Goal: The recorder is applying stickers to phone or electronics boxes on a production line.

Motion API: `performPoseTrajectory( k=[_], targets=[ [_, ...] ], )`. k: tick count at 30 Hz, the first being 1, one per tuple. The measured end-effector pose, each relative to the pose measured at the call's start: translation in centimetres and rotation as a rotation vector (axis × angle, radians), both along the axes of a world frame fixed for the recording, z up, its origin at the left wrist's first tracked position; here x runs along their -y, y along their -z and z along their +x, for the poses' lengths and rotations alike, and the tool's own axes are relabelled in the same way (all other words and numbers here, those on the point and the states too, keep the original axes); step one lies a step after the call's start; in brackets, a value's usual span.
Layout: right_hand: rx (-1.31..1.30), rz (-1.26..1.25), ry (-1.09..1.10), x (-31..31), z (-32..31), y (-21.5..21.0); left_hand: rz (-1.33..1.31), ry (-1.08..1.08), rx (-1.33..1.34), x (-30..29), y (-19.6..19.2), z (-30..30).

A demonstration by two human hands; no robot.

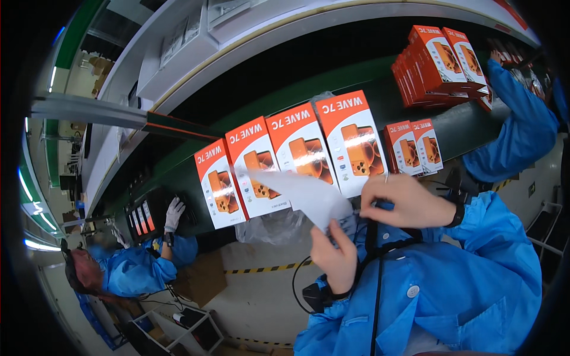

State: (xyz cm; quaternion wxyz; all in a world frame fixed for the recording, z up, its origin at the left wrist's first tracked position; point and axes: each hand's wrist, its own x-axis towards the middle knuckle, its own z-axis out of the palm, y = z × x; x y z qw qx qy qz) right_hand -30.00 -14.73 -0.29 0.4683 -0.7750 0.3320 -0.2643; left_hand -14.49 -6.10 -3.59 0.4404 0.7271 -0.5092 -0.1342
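Note:
My left hand (333, 256) pinches the lower end of a white paper sheet (309, 193). The sheet is bent and stretches up to the left, over the fronts of the phone boxes. To its right, my right hand (407, 202) is closed, thumb and fingers drawn together near the sheet's edge; what it grips, if anything, I cannot make out. Beyond my hands stands a row of several orange-and-white phone boxes (350, 133), picturing an orange phone. Crumpled clear plastic (270, 228) hangs below the row at the bench edge.
Two smaller-looking phone boxes (414, 145) sit to the right, below a large stack of boxes (436, 62). A blue-sleeved person (516, 124) works at far right. Another person with white gloves (174, 213) is at left beside a black tray (141, 218). A metal bar (89, 111) crosses upper left.

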Motion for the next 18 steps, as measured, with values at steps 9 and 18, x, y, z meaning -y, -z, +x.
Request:
performPoseTrajectory(
  k=[9, 18],
  targets=[
    [-0.258, 0.157, 0.029, 3.6, 1.8, 1.8, -0.003, -0.174, -0.083, -1.4, 0.3, 3.5],
    [-0.289, 0.145, 0.025, 3.9, 2.0, 1.9, 0.028, -0.135, -0.08, -1.1, 0.6, 3.8]
  ],
)
